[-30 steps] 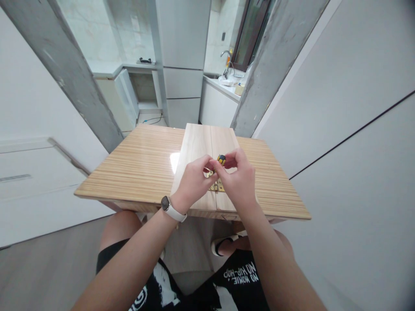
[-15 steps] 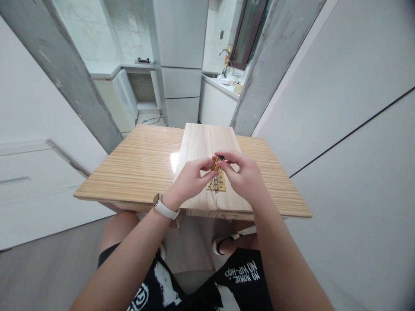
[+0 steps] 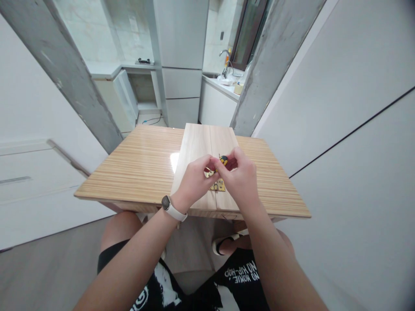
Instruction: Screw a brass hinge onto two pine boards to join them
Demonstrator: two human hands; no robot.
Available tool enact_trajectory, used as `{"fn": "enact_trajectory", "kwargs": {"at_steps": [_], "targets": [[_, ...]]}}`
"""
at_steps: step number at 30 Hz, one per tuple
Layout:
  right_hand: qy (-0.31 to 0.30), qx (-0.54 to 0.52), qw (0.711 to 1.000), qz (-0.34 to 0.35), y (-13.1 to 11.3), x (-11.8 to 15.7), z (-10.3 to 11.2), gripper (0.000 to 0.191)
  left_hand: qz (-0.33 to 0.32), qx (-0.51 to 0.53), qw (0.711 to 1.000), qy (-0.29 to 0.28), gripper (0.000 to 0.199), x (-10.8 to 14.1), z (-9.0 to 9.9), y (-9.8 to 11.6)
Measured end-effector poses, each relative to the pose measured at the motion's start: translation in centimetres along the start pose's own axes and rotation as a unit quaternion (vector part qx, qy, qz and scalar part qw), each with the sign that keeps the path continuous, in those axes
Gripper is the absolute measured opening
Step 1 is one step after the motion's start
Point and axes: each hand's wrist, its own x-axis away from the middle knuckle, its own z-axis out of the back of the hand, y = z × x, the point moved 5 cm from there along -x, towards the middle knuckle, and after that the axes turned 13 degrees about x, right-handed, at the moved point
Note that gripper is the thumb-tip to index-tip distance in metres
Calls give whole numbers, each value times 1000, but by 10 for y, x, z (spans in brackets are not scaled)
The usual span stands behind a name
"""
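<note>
Over the pale boards, a small yellow-and-black stubby screwdriver is pinched between my two hands, a thin tip showing at its upper left. My right hand has its thumb and fingers closed around it. From the other side, my left hand meets it with thumb and fingertips; its exact grip is partly hidden. Beneath the fingers a brass hinge lies across the seam between the two boards, with small loose-looking pieces on it, partly covered by my hands.
The boards rest on a striped wooden table, its front edge close to my knees. White panels stand at the right. Beyond the table are a grey fridge and a sink counter with a faucet.
The screwdriver has been turned in my fingers, so a thin tip now shows. My right hand has shifted slightly left, and my left wrist has come slightly right.
</note>
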Motion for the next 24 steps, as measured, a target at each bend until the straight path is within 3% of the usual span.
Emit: {"fn": "enact_trajectory", "kwargs": {"at_steps": [3, 8, 14, 18, 24], "targets": [[-49, -35, 998, 35, 0, -3, 1, 21, -1, 13, 1000, -21, 6, -2, 3, 1], [-159, -89, 979, 96, 1, -8, 2, 34, 6, 39, 998, -53, 8, -4, 10, 0], [-81, -77, 992, 57, 5, -8, 2, 20, 12, 58, 992, -109, 16, -3, 7, 1], [-49, -70, 996, 30, 3, -5, 3, 10, 3, 28, 998, -62, 26, -1, 7, 3], [17, -29, 999, -11, 0, 4, -2, 25, -10, 6, 1000, 8, 22, 2, -2, 2]]}}
